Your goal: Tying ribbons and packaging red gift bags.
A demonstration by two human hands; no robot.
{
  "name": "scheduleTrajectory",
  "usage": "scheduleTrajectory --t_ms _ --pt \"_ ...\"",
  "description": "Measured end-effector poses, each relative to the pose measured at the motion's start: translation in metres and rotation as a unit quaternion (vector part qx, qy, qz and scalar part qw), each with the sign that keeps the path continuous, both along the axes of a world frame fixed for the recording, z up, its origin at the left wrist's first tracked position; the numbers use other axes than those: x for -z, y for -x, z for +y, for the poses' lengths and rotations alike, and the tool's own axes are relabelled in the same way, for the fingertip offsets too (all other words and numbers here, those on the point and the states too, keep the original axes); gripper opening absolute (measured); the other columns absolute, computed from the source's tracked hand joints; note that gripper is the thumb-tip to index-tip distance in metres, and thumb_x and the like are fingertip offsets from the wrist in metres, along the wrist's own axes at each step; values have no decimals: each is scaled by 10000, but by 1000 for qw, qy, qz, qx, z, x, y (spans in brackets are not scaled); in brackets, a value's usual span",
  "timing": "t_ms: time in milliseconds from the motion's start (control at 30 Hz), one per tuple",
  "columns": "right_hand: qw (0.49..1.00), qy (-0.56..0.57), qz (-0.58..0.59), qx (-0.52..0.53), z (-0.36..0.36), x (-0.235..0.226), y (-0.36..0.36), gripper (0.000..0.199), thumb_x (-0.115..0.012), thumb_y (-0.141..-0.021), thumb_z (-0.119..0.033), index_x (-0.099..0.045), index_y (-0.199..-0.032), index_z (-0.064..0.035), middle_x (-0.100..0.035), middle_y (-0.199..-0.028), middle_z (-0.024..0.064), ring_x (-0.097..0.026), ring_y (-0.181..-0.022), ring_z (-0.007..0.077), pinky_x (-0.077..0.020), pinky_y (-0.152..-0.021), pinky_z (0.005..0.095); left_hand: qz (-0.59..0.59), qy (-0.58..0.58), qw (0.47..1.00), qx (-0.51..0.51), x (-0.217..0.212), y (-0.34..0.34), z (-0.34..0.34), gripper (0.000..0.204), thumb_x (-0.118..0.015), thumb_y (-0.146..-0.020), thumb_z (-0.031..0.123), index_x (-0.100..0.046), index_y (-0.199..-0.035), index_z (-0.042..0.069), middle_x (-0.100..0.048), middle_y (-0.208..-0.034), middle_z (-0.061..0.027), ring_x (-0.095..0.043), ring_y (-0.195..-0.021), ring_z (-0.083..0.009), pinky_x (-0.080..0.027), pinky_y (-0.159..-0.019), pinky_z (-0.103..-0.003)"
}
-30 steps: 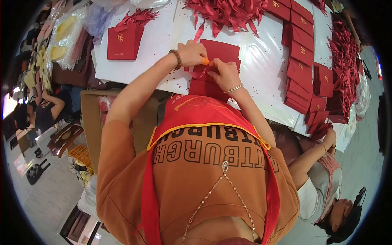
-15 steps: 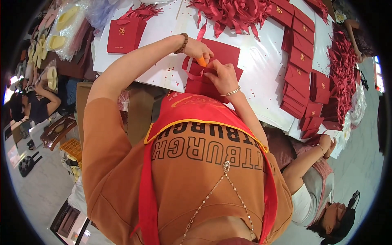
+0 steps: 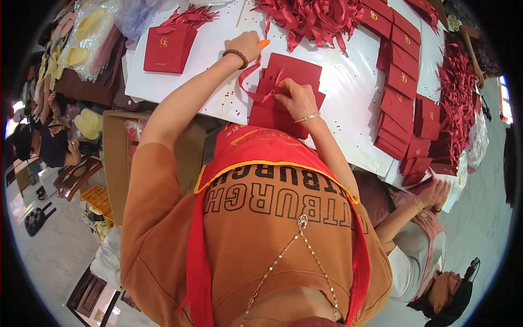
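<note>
Red paper bags [image 3: 289, 65] lie flat in a small stack on the white table in front of me. My right hand [image 3: 298, 102] is closed at the top bag, fingertips pinching the red ribbon [image 3: 249, 72] where it meets the paper. From there the ribbon curves out to the left and up to my left hand [image 3: 243, 46], which is up and away from the bags. An orange piece [image 3: 263, 43], like a finger cover, shows at that hand's thumb. The ribbon passes at this orange tip, and the left fingers are closed there.
A finished-looking red bag [image 3: 165, 50] with ribbon handles stands at the left. Loose red ribbons [image 3: 310, 19] are heaped at the far side. Rows of red bags [image 3: 400, 76] and another ribbon pile [image 3: 457, 103] lie right. A co-worker's hand [image 3: 434, 193] is at the right corner.
My left hand has moved up and left from the bag, drawing the ribbon out with it. My right hand stays at the bag. The co-worker's hand has shifted slightly.
</note>
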State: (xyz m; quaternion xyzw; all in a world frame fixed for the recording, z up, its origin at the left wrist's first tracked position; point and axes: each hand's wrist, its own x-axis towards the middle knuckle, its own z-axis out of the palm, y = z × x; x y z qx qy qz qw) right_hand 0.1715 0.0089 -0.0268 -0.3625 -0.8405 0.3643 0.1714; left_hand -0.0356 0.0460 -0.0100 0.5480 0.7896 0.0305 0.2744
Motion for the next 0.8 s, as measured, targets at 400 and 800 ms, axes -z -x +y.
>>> scheduleTrajectory --t_ms 400,800 --pt "993 112 -5 29 16 17 2 326 -723 -628 -199 -591 -898 -71 -601 -751 130 -580 -719 291 -449 -649 384 -168 -178 969 -34 44 12 -32 183 -582 -787 189 -576 -799 6 -613 -779 -106 -588 -657 -169 -467 -591 -300" --pt "996 -64 -55 38 4 -17 -43 289 -730 -583 -126 -612 -845 -100 -485 -848 62 -463 -806 255 -416 -709 346 -302 -42 947 104 1 -40 -42 164 -611 -719 96 -513 -630 1 -530 -552 -40 -497 -512 -96 -388 -455 -240"
